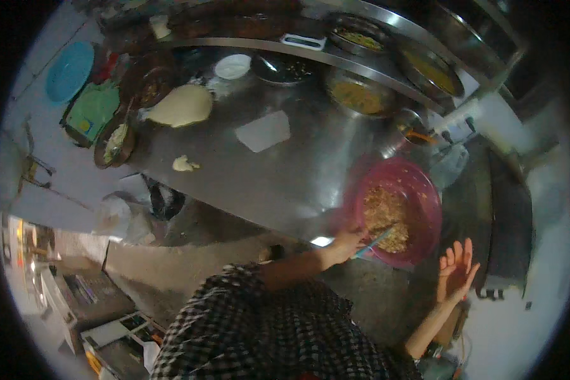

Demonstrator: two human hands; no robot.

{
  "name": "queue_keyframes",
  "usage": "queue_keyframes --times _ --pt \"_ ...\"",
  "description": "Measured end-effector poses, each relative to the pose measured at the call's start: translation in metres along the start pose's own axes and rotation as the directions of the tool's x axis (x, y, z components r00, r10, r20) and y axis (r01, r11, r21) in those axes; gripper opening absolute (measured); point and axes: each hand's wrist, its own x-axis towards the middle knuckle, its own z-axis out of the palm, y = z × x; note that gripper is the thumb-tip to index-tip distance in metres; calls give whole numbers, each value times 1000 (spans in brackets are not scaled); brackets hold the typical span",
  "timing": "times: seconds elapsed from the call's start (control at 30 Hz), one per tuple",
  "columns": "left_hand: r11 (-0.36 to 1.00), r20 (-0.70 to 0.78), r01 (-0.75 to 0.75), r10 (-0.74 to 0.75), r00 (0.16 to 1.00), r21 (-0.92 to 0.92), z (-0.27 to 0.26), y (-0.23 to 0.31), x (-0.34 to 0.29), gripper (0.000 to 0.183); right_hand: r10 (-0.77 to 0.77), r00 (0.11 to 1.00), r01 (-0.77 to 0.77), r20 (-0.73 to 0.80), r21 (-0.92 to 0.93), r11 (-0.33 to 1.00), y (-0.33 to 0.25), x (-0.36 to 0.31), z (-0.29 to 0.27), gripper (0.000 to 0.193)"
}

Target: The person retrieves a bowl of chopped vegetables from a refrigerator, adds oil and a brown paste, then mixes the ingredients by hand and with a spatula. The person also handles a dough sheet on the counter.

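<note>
A pink plastic basin (429, 225) stands at the right end of the metal worktop, holding a crumbly light-brown mixture (386, 212). My left hand (347, 246) is closed on the basin's near left rim. A thin blue-handled utensil (375, 242) slants from beside those fingers into the mixture; whether the hand also touches it I cannot tell. To the right of the basin my right hand (457, 272) is raised in the air, palm showing and fingers spread, with nothing in it.
Flattened pale dough (187, 106), a small dough scrap (185, 164) and a whitish rectangular sheet (263, 132) lie on the worktop (234, 183). Bowls of food (356, 98) line its back and the shelf above. A metal container (406, 123) stands behind the basin.
</note>
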Motion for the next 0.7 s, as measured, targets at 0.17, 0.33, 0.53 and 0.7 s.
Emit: queue_keyframes --times 0.17,0.33,0.53,0.7 --pt "950 248 103 -180 952 294 3 17 15 82 38 983 24 178 -335 942 39 47 90 69" --pt "886 326 -165 17 945 433 -85 111 -57 67 218 903 72 370 -632 772 159 99 210 69" --pt "913 55 -262 259 964 312 -281 233 -201 50 542 530 496 652 -757 426 401 191 383 63" --pt "869 -230 -439 486 843 229 -412 300 -302 41 419 541 743 729 -648 167 615 256 506 72"
